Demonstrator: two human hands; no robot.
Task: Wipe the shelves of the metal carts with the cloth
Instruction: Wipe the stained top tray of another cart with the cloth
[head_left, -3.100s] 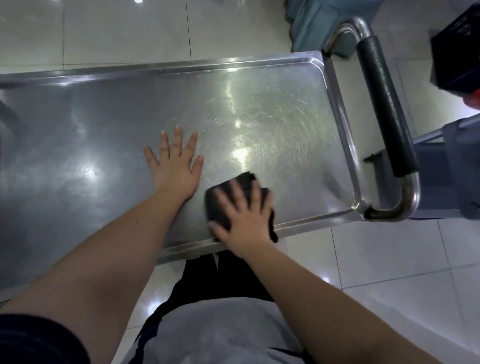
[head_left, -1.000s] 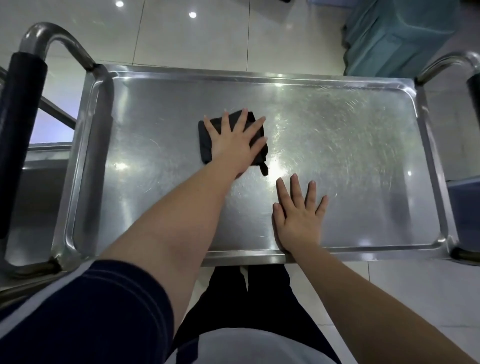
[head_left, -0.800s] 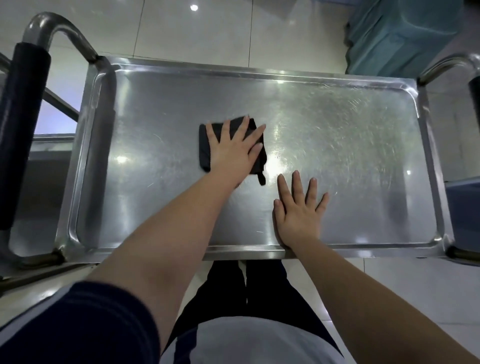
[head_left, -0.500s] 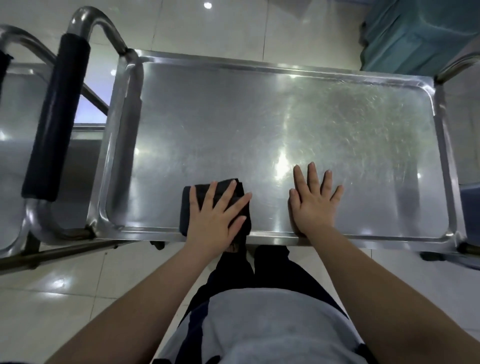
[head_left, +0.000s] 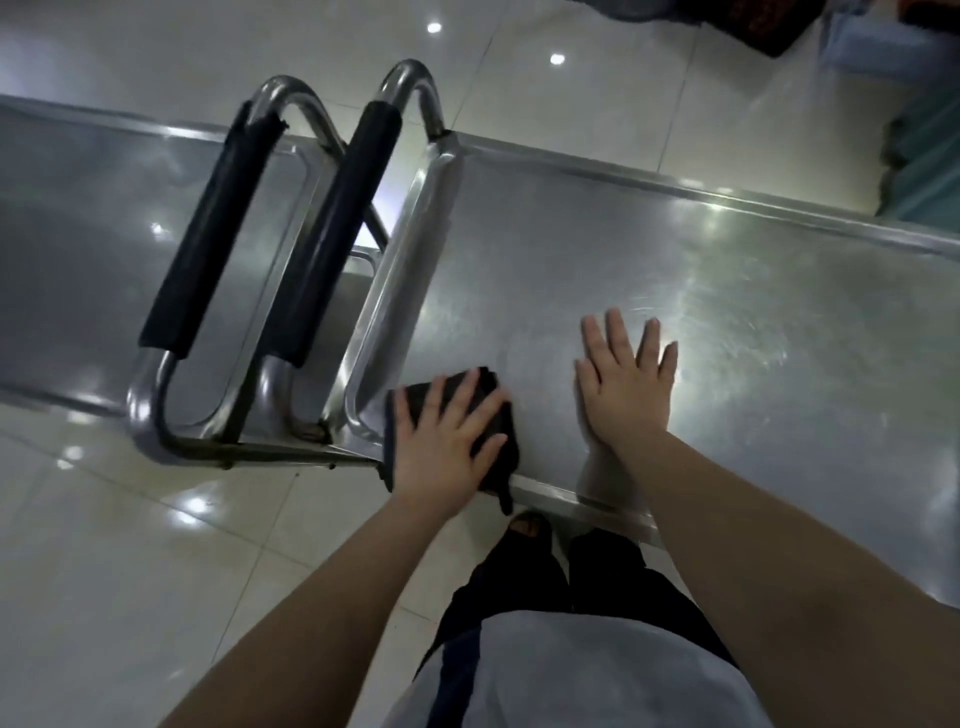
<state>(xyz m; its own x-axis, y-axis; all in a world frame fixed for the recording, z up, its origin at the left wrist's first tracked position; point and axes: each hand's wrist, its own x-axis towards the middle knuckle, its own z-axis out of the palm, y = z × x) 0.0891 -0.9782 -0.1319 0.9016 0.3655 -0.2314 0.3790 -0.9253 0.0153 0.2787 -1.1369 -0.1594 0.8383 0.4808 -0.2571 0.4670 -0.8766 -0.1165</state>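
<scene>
"Where is the cloth?"

"Under a person's left hand (head_left: 447, 441), fingers spread wide and pressing the dark cloth (head_left: 501, 470) flat at the near-left corner of the metal cart's top shelf (head_left: 753, 322), one end hanging over the near edge."

"And the right hand (head_left: 623, 387)?"

"Palm-down on the shelf just beside it, fingers straight, holding nothing. A second cart (head_left: 78, 234) stands alongside."
</scene>
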